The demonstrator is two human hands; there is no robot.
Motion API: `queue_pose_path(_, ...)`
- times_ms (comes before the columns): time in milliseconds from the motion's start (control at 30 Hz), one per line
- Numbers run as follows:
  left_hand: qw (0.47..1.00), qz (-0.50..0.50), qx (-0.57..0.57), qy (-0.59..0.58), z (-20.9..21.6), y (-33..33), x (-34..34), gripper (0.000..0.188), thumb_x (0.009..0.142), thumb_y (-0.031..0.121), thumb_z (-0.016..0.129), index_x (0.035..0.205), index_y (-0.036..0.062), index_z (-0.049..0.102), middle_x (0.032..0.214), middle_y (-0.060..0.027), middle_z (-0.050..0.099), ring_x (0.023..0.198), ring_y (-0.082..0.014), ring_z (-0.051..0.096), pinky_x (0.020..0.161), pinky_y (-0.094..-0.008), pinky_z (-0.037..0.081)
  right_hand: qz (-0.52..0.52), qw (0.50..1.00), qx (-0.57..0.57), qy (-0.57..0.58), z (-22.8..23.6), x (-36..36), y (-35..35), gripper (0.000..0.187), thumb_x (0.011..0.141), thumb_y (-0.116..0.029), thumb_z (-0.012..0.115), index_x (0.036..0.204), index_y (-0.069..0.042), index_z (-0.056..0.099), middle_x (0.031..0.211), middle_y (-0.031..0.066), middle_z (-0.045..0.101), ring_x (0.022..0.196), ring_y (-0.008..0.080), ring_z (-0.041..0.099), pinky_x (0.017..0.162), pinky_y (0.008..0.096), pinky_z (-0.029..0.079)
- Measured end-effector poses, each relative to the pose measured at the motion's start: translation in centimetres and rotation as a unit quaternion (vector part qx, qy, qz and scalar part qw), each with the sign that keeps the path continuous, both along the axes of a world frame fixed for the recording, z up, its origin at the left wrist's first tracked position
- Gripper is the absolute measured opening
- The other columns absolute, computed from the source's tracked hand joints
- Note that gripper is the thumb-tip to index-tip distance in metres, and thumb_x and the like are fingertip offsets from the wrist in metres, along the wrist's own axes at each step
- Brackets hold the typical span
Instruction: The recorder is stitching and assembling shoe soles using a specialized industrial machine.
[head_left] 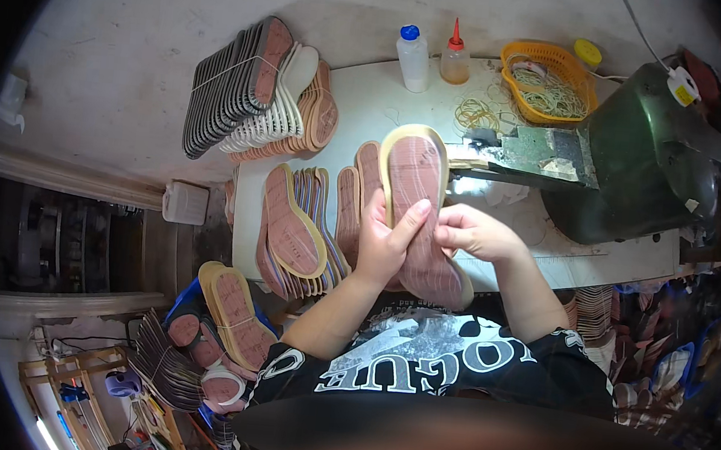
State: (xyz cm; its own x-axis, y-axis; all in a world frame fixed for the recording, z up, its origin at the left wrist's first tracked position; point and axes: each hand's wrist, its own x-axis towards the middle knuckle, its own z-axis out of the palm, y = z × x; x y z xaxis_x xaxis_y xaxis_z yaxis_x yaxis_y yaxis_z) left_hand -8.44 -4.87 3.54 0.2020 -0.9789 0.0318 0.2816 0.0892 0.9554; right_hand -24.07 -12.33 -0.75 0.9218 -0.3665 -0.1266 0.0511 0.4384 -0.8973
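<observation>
Apparently midway

The left hand (pixel 387 238) grips a yellow-rimmed pink insole (pixel 417 168), thumb across its face, above the tabletop (pixel 359 92); the right hand (pixel 481 234) pinches its edge. Nearby loose insoles (pixel 293 226) look unbound and probably remain; the banded grey-edged bundle (pixel 234 85) seems done.

White tabletop (pixel 363 101) brightly lit; strongest glare just under arm of green machine (pixel 642 138), sheen on its casing. Soft shadows on pale wall (pixel 135 60). Left recess (pixel 51 236) dim. Light tube (pixel 49 436) glows lower left. Fisheye bends edges; black vignette around rim; blurred dark smear along bottom.
</observation>
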Motion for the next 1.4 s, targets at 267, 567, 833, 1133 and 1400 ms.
queue_pose_path(267,0.987,0.003,-0.015,-0.159,-0.5,-1.1,0.5,0.051,0.074,0.022,0.080,0.109,-0.0054,0.054,0.095,-0.0128,0.066,0.088,-0.0173,0.064,0.080,-0.0307,0.051,-0.113,0.968,-0.192,0.113,3.8,-0.1,0.9,0.022,0.086,-0.019,0.066,0.091,0.003,0.067,0.073,-0.0014,0.062,0.069,0.0032,0.050,0.062,0.0239,0.044)
queue_pose_path(567,0.996,0.013,0.015,0.093,1.1,-3.4,1.9,0.027,0.083,0.005,0.065,0.107,-0.0024,0.058,0.096,-0.0067,0.065,0.083,-0.0139,0.063,0.075,-0.0269,0.051,0.003,0.994,-0.107,0.021,3.0,-2.6,1.1,0.027,0.088,-0.022,0.067,0.105,0.000,0.066,0.092,-0.0004,0.066,0.084,0.0058,0.055,0.078,0.0244,0.047)
queue_pose_path(833,0.977,0.037,-0.011,-0.210,-0.9,-11.5,2.1,0.038,0.074,0.028,0.074,0.100,-0.0001,0.068,0.100,-0.0156,0.052,0.102,-0.0278,0.050,0.092,-0.0376,0.041,-0.257,0.966,-0.008,-0.006,3.1,-2.0,3.4,0.028,0.091,-0.019,0.061,0.110,0.000,0.063,0.099,0.0032,0.067,0.089,0.0073,0.059,0.080,0.0250,0.047)
queue_pose_path(1133,0.974,0.011,0.041,-0.224,-1.7,-14.1,0.6,0.039,0.076,0.031,0.070,0.098,-0.0008,0.067,0.104,-0.0164,0.056,0.107,-0.0326,0.044,0.096,-0.0408,0.037,-0.344,0.937,0.056,-0.021,3.9,-2.6,3.4,0.029,0.090,-0.018,0.062,0.111,0.002,0.062,0.101,0.0060,0.067,0.091,0.0099,0.061,0.083,0.0254,0.047)
queue_pose_path(1400,0.964,-0.028,0.092,-0.249,-1.1,-15.6,1.2,0.041,0.075,0.034,0.069,0.096,-0.0014,0.068,0.106,-0.0200,0.057,0.109,-0.0341,0.044,0.097,-0.0408,0.036,-0.253,0.956,0.144,-0.024,5.0,-1.4,4.1,0.030,0.092,-0.018,0.059,0.111,0.005,0.057,0.093,0.0146,0.067,0.071,0.0156,0.065,0.060,0.0263,0.054)
